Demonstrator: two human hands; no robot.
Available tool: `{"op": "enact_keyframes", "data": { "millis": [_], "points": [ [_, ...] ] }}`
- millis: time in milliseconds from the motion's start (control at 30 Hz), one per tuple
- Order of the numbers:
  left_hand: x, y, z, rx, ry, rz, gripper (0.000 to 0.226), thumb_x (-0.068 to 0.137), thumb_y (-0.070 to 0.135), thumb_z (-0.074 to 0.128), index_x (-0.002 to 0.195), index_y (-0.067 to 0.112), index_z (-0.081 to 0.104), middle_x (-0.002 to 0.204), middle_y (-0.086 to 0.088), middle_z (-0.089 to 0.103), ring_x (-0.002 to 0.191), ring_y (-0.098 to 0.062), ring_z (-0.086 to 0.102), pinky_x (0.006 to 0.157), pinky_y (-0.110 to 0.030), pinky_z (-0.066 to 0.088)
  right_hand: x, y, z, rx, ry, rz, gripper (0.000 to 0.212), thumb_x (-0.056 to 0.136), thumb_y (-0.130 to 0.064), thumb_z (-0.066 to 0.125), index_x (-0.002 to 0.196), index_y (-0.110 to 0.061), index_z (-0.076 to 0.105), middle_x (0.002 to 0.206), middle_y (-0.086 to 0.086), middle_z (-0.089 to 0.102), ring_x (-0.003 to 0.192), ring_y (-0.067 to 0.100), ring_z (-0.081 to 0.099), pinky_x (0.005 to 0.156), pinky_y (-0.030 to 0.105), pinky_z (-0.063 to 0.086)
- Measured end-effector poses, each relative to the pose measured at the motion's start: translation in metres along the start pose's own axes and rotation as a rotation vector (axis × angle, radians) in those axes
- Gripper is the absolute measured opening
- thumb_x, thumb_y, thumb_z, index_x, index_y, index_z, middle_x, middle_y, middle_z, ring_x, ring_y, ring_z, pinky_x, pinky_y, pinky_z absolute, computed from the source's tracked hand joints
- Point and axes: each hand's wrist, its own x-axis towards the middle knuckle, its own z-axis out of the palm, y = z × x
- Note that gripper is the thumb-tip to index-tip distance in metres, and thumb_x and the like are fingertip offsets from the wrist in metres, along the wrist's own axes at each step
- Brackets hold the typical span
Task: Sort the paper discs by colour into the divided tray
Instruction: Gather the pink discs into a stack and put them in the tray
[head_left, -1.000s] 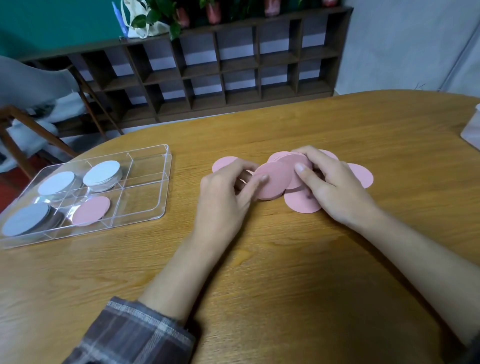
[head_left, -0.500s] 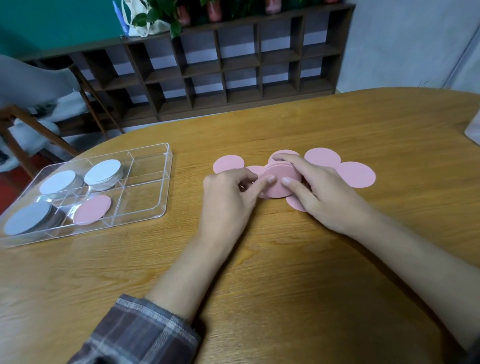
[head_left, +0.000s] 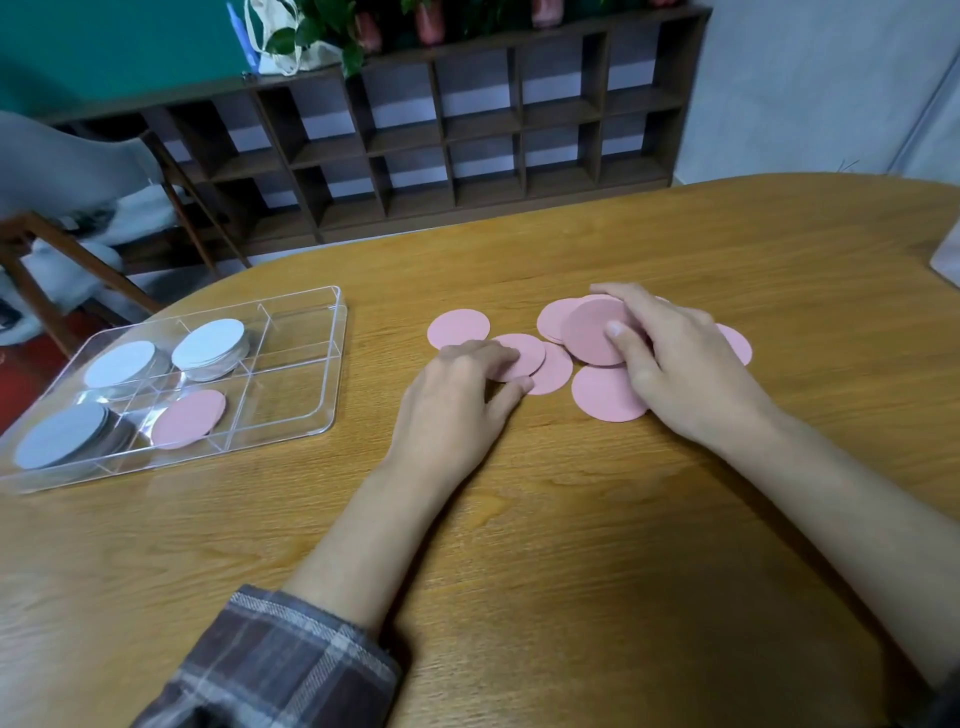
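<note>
Several pink paper discs lie in a loose cluster on the wooden table. My right hand (head_left: 670, 358) holds a small stack of pink discs (head_left: 592, 332), thumb on top and fingers curled round the far edge. My left hand (head_left: 462, 400) pinches the near edge of another pink disc (head_left: 522, 353) that overlaps its neighbour (head_left: 553, 371). One disc (head_left: 458, 328) lies apart at the left, another (head_left: 605, 397) near my right wrist. The clear divided tray (head_left: 311, 364) at the left holds white stacks (head_left: 208, 343), a grey stack (head_left: 62, 441) and one pink disc (head_left: 189, 418).
A dark wooden cubby shelf (head_left: 467, 145) stands behind the table with plants on top. A chair (head_left: 62, 208) is at the far left. A pale object (head_left: 948, 260) pokes in at the right edge of the table.
My hands have parted. My right hand carried the pink stack right and back; my left hand moved down-left onto a separate disc. More loose discs show between them.
</note>
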Motion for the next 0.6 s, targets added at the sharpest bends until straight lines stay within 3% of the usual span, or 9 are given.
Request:
{"op": "enact_keyframes", "data": {
  "millis": [133, 367, 500, 600],
  "points": [
    [0.001, 0.001, -0.004, 0.008, 0.017, -0.005, 0.024, 0.100, 0.043, 0.062, 0.118, 0.031, 0.073, 0.109, 0.013, 0.073, 0.102, -0.017, 0.066, 0.079, -0.035, 0.053, -0.002, -0.003, 0.002, -0.021, -0.017, 0.022, 0.044, 0.106, -0.021, 0.047, 0.149, -0.032, 0.048, 0.137, -0.003, 0.063, 0.125, 0.021, 0.055, 0.100, 0.047, 0.048],
    [0.002, 0.002, -0.004, 0.009, 0.216, 0.047, 0.023, 0.108, 0.033, 0.049, 0.111, 0.026, 0.071, 0.103, 0.002, 0.071, 0.094, -0.026, 0.062, 0.074, -0.038, 0.050, 0.000, 0.001, 0.005, -0.034, -0.055, 0.008, 0.024, 0.106, -0.021, 0.043, 0.127, -0.027, 0.050, 0.107, -0.003, 0.065, 0.098, 0.027, 0.057, 0.082, 0.051, 0.051],
    [0.003, 0.004, -0.008, -0.106, 0.377, 0.096, 0.021, 0.107, 0.024, 0.055, 0.104, 0.015, 0.074, 0.094, 0.002, 0.066, 0.084, -0.016, 0.056, 0.076, -0.027, 0.044, -0.001, -0.003, 0.002, 0.080, -0.027, 0.020, 0.024, 0.106, -0.018, 0.045, 0.127, -0.022, 0.055, 0.101, 0.001, 0.065, 0.097, 0.024, 0.055, 0.078, 0.034, 0.041],
    [0.001, 0.009, -0.012, -0.233, 0.362, 0.088, 0.019, 0.106, 0.021, 0.057, 0.099, 0.014, 0.074, 0.091, 0.006, 0.070, 0.079, -0.011, 0.059, 0.075, -0.024, 0.044, 0.000, -0.004, 0.000, 0.147, -0.016, 0.078, 0.023, 0.107, -0.021, 0.044, 0.125, -0.027, 0.057, 0.103, -0.001, 0.066, 0.098, 0.019, 0.055, 0.072, 0.017, 0.039]
  ]
}}
